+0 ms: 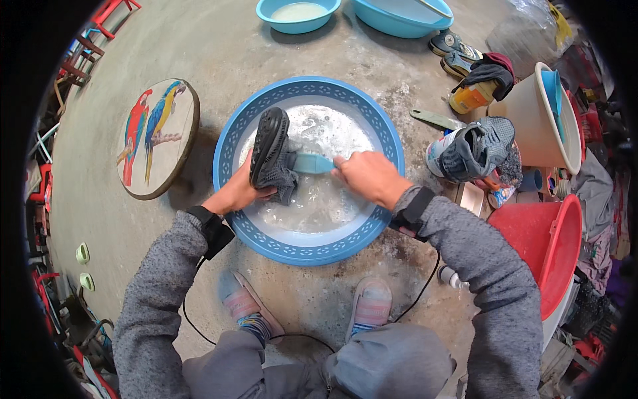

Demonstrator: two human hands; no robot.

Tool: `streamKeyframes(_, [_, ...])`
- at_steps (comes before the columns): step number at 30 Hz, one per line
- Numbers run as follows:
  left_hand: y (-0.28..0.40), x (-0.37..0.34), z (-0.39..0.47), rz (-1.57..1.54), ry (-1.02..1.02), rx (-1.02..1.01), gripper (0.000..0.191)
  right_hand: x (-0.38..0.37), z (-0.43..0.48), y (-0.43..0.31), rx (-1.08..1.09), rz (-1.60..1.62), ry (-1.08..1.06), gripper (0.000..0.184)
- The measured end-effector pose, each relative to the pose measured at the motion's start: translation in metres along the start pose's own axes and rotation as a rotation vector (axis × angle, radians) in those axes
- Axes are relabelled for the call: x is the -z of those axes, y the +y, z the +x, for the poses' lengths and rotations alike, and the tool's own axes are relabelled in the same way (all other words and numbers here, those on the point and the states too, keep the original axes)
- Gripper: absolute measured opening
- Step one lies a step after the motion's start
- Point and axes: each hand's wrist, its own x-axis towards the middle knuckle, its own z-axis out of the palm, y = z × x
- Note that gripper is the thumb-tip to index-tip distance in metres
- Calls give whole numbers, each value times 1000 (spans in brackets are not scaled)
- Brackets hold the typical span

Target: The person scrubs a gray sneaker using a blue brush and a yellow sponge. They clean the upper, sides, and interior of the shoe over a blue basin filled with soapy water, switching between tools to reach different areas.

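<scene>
My left hand (240,185) grips a wet dark grey mesh shoe (273,144), its black sole turned up and to the left. My right hand (371,175) is closed around the handle of a light blue scrubbing brush (313,163). The brush head meets the shoe's upper on its right side; its bristles are hidden. Both hands are over a blue plastic basin (308,256) with a patterned rim. Cloudy, foamy water (329,124) lies in it.
A round stool (164,144) painted with parrots stands left. At right are a grey shoe (481,147) propped on a can, a beige bucket (523,117), a red bucket (528,249) and a green-handled tool (436,119). Two light blue basins (299,25) sit ahead. A black cable (304,335) crosses near my feet.
</scene>
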Motion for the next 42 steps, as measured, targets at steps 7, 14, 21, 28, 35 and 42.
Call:
streamKeyframes(7, [-3, -4, 1, 447, 98, -426, 78, -4, -29, -17, 11, 282, -336, 30])
streamKeyframes(14, [1, -3, -3, -296, 53, 103, 46, 39, -88, 2, -164, 445, -44, 32])
streamKeyframes(21, [36, 4, -28, -434, 138, 33, 36, 39, -134, 15, -301, 656, 263, 26])
streamKeyframes(28, [117, 4, -39, 488, 217, -552, 56, 17, -146, 15, -353, 787, 239, 25])
streamKeyframes(35, [153, -24, -44, 1067, 217, -882, 49, -1, -156, 17, -386, 926, 338, 24])
streamKeyframes(42, [133, -32, -48, 988, 179, -988, 39, 1, -153, 11, -410, 1521, 374, 24])
